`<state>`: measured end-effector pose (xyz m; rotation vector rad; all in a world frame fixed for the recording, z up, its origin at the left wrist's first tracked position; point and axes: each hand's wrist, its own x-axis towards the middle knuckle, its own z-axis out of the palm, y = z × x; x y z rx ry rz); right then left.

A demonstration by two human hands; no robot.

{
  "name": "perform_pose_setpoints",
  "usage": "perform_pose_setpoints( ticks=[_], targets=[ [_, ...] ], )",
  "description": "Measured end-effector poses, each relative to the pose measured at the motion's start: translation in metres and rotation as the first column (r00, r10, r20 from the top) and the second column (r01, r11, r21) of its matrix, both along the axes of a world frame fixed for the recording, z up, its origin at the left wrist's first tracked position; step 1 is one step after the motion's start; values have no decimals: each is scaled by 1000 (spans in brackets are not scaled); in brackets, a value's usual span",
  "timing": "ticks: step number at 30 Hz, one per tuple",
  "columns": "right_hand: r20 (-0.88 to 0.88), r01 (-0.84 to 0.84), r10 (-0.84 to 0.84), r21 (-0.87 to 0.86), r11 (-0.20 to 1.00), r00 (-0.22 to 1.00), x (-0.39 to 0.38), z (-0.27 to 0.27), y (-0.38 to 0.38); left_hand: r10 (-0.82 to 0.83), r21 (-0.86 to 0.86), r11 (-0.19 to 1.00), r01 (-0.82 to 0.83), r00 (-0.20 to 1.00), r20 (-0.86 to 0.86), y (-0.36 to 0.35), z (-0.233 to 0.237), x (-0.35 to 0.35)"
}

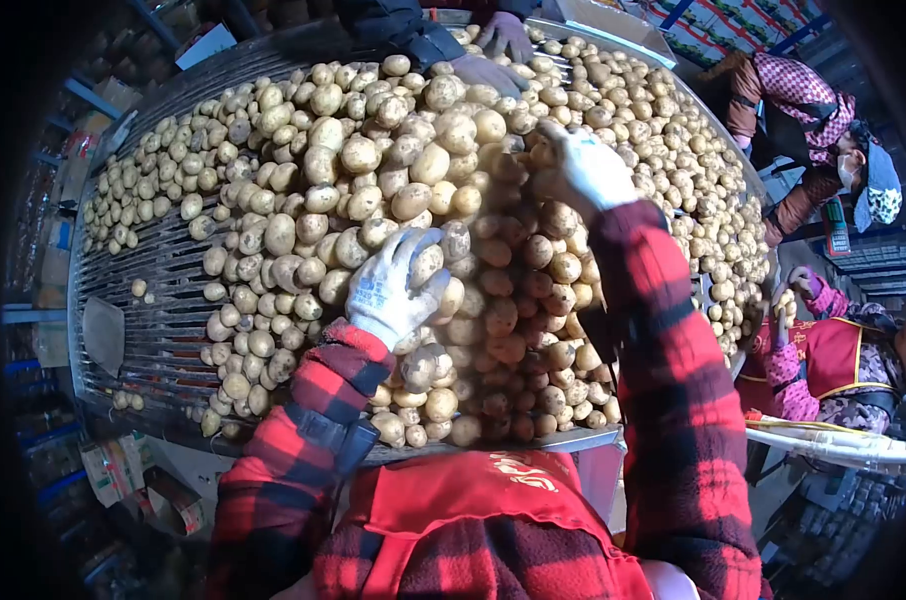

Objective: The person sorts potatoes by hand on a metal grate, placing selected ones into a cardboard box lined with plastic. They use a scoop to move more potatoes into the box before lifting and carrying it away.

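Note:
Potatoes [361, 154] lie heaped over a slatted metal table. My left hand [395, 282], in a white glove, has its fingers curled around a potato [426, 263] near the middle of the heap. Farther forward and to the right, my right hand [585, 168], also gloved in white, reaches onto the pile with its fingertips bent down among potatoes. Whether those fingers hold one is hidden. A dark shadow falls across the potatoes between my two hands.
Across the table, a co-worker's gloved hands [488, 72] touch the heap. Two people [795, 110] are at the right side, one holding potatoes. Bare slats [163, 300] show at the left, with a flat grey piece [103, 337]. Boxes [115, 468] stand below left.

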<state>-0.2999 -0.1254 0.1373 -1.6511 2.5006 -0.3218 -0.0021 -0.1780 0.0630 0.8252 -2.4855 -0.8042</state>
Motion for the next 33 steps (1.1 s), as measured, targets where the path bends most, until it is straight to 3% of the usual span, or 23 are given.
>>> perform_pose_setpoints(
  ticks=[2,3,6,7,8,10,12,15,17,18,19,20,22,23,24,26,27,28,29,32,33],
  targets=[
    [-86,-36,53,185,982,995,-5,-20,-37,3,5,1000,-3,1000,-15,0,-1,1],
    [-40,-134,153,310,941,987,-9,-24,-53,-7,1,1000,7,999,33,-1,0,2],
    [104,-203,178,327,923,979,-19,-16,-55,57,402,915,31,977,-205,-12,-12,7],
    [239,-223,152,308,925,959,-34,-14,-49,120,626,764,157,918,-377,-12,-10,5],
    [368,-239,123,290,927,922,-36,-2,-43,234,793,573,208,886,-401,-15,-5,8],
    [462,-119,-79,384,916,884,-30,32,-26,240,796,505,335,831,-502,-27,-6,14],
    [494,-87,-135,400,912,859,-25,35,-16,444,951,126,283,841,-309,-32,24,9],
    [612,-106,-102,295,950,784,-37,-2,-13,504,916,29,401,785,-360,-47,47,-10],
    [796,-66,-72,139,988,601,-51,-30,-5,531,873,-31,486,749,-397,-60,57,-33],
    [916,-1,-36,39,999,400,-58,-42,7,545,848,-67,526,731,-410,-68,59,-47],
    [994,93,25,-35,995,108,-61,-46,22,381,859,129,496,775,-505,-87,55,-61],
    [983,153,129,-108,982,-134,-66,-60,32,199,872,301,387,868,-454,-96,78,-77],
    [754,307,350,-205,929,-555,-71,-91,51,-160,574,759,309,942,-295,-134,60,-132],
    [776,410,393,-191,892,-494,-59,-90,58,-180,382,912,152,983,40,-123,88,-150],
    [674,442,411,-138,886,-613,-58,-95,62,-250,-55,961,270,939,237,-129,81,-169],
    [449,532,532,-139,835,-718,-49,-109,68,-305,-265,839,475,814,494,-149,53,-217],
    [373,579,569,-99,809,-733,-45,-113,72,-284,-273,793,545,726,626,-148,49,-237],
    [544,639,591,-126,759,-595,-41,-115,76,-242,-235,785,573,633,735,-143,47,-250],
    [747,579,563,-298,759,-353,-41,-117,80,-203,-194,791,580,548,811,-137,45,-261],
    [216,545,611,-297,784,-761,-39,-109,101,-145,-97,807,583,355,923,-123,47,-286],
    [229,557,620,-284,780,-751,-37,-106,115,-145,-73,807,587,316,938,-120,48,-289]
  ],
)
